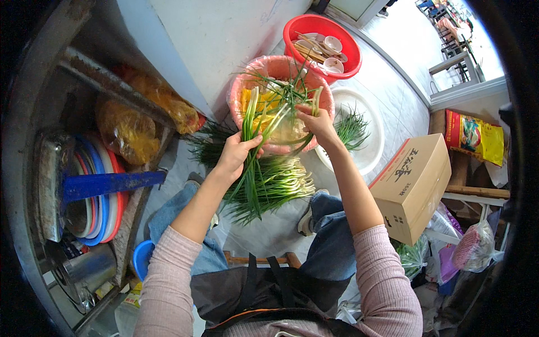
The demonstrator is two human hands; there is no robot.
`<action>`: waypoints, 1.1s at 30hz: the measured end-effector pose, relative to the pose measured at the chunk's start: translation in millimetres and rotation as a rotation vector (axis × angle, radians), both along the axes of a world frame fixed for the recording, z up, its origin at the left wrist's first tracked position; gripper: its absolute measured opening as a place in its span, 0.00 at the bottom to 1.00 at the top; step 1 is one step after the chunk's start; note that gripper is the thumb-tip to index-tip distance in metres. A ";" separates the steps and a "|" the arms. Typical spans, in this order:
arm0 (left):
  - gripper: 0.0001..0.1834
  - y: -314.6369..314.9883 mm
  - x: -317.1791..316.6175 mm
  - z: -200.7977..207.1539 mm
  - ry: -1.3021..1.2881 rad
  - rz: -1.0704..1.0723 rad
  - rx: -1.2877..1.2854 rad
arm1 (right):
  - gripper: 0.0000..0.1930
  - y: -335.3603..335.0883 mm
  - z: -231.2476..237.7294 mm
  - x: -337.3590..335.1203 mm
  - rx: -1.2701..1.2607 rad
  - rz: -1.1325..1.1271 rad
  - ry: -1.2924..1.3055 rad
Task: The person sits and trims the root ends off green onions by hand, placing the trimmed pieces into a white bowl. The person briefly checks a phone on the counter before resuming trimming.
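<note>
My left hand [238, 155] is closed around a small bunch of scallions [250, 121], white ends up and green leaves hanging below the fist. My right hand [316, 124] pinches a scallion stalk [316, 101] above a pink bin [236, 92] with a clear plastic liner. Loose green trimmings [286, 90] and yellow wrapping [269, 100] lie in the bin. Below my hands, a large pile of scallions [275, 188] rests on the floor between my feet. More scallions [351, 129] lie on a round white tray [368, 149] to the right.
A red basin [351, 42] with bowls and chopsticks stands beyond the bin. At the right are a cardboard box [412, 185] and a red-yellow packet [474, 137]. A shelf at the left holds stacked round plastic lids or basins [104, 191] and yellowish bags [132, 129].
</note>
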State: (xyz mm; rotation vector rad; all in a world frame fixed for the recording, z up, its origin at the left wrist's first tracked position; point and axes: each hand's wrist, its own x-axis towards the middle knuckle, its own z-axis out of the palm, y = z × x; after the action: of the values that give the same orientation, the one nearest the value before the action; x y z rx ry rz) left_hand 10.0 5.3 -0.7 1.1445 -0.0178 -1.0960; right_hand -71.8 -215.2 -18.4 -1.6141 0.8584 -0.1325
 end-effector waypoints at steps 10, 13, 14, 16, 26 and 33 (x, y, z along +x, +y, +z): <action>0.09 -1.5 -1.5 -1.1 0.133 0.049 -0.037 | 0.13 1.6 -7.3 -0.1 -0.417 0.140 0.118; 0.09 -2.5 -3.7 -0.1 0.141 0.061 -0.045 | 0.18 4.0 -4.3 -3.4 0.077 0.108 0.109; 0.09 -2.8 -3.8 0.0 0.146 0.058 -0.055 | 0.18 6.8 -1.5 -2.4 0.124 0.130 0.110; 0.10 -3.8 -4.0 -0.6 0.119 0.044 -0.052 | 0.20 12.6 7.3 -1.2 0.395 0.114 0.000; 0.11 -11.0 -11.9 -7.4 0.126 0.038 -0.031 | 0.18 42.3 7.6 7.6 0.690 0.136 -0.010; 0.09 -4.8 -2.9 -7.2 -0.105 0.022 0.038 | 0.19 42.1 3.8 5.5 0.860 0.009 -0.081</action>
State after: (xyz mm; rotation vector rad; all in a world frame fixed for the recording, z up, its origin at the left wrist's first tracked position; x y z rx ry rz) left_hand 7.1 0.5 -8.0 1.2328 -0.0662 -1.0201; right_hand -66.3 -173.2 -14.6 -0.7984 0.7023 0.1638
